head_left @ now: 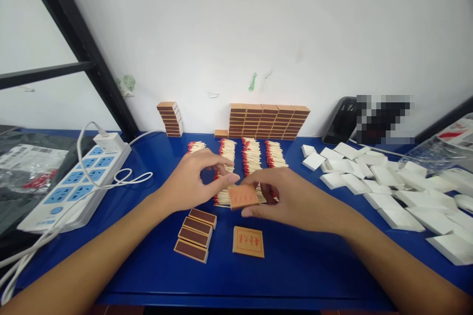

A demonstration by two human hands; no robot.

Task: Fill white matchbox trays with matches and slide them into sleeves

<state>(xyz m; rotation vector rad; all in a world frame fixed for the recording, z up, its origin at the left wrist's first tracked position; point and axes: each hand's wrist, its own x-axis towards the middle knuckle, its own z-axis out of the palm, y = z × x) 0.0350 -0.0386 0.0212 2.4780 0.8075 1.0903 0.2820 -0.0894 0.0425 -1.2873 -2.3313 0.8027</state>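
Matchbox (pixel 244 197): held beyond the flat printed box (pixel 248 241).
Right hand (pixel 291 197): grasps the matchbox.
Left hand (pixel 192 177): unclenched; contact with the matchbox cannot be told.
Four dark-sided boxes (pixel 193 236): lie left of the printed box.

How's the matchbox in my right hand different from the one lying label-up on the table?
The held box is in the right hand; the flat box rests on the blue table. The held box looks blurred; the flat box looks sharper. Both are orange with red print.

The left hand (pixel 197 179), right hand (pixel 291 197) and both tapering forearms (pixel 125 234) are bare.
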